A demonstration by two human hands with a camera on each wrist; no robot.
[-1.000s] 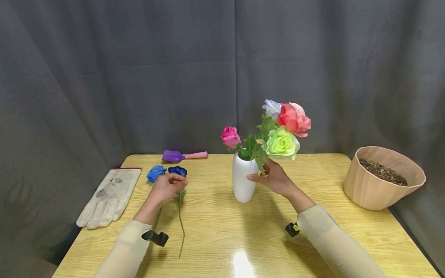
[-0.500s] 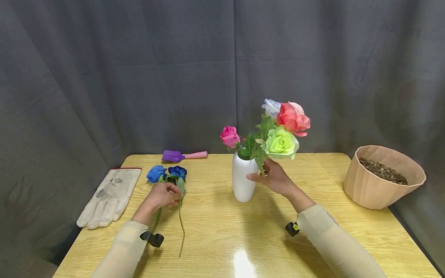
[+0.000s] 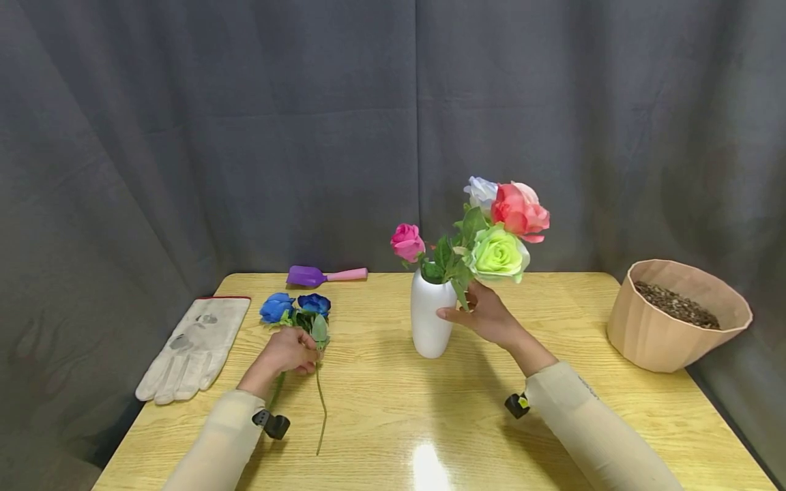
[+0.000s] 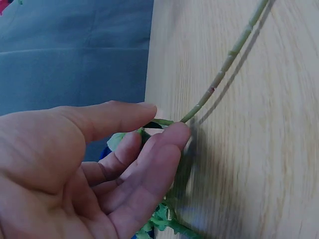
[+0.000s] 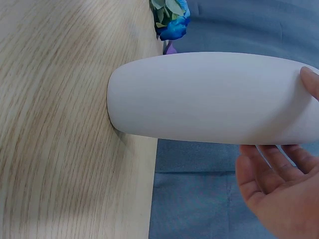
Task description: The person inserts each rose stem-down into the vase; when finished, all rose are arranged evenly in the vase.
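Observation:
Two blue artificial roses lie on the table at left: a lighter one (image 3: 277,308) and a darker one (image 3: 314,304). My left hand (image 3: 290,351) is at the darker rose's stem just under its leaves; in the left wrist view thumb and fingers close around the green stem (image 4: 219,74), whose lower end runs out past the fingertips. My right hand (image 3: 485,314) grips the upper part of a white vase (image 5: 209,97), thumb on the near side, fingers beyond it. Upright on the table, the vase holds pink (image 3: 408,242), lime green (image 3: 499,252), coral (image 3: 520,208) and whitish (image 3: 481,192) roses.
Grey-white gloves (image 3: 193,348) lie at the table's left edge. Behind the blue roses is a purple scoop (image 3: 307,275) with a pink handle. A peach planter (image 3: 645,327) with dark soil stands at the right edge. Dark curtains hang behind the table.
My left hand has come down from over the blue flower heads to the darker rose's stem, uncovering the leaves. My right hand and the vase have stayed in place.

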